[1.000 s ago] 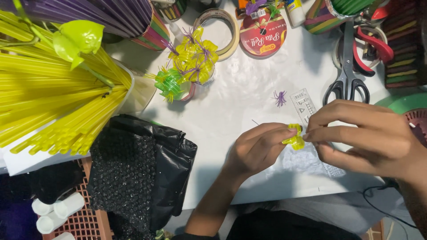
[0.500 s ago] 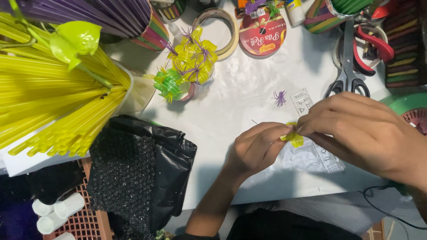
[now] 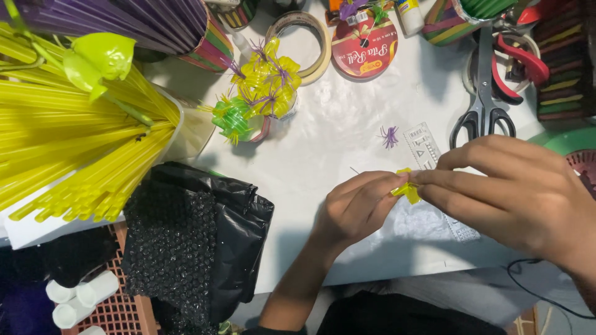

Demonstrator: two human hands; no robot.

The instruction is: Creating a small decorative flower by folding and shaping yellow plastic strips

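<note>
- Both hands pinch 1 small yellow straw flower (image 3: 406, 189) over the white table (image 3: 347, 130), just above the clear ruler (image 3: 434, 167).
- Left hand (image 3: 360, 208): thumb and forefinger closed on its left edge.
- Right hand (image 3: 515, 189): fingertips closed on its right side (the other fingers extended).
- It looks light, springy and easily crushed; best held by the folded centre.
- Nearby: 3 finished flowers (image 3: 261, 87), 1 pair of scissors (image 3: 484, 93), 1 purple tuft (image 3: 389, 135).
</note>
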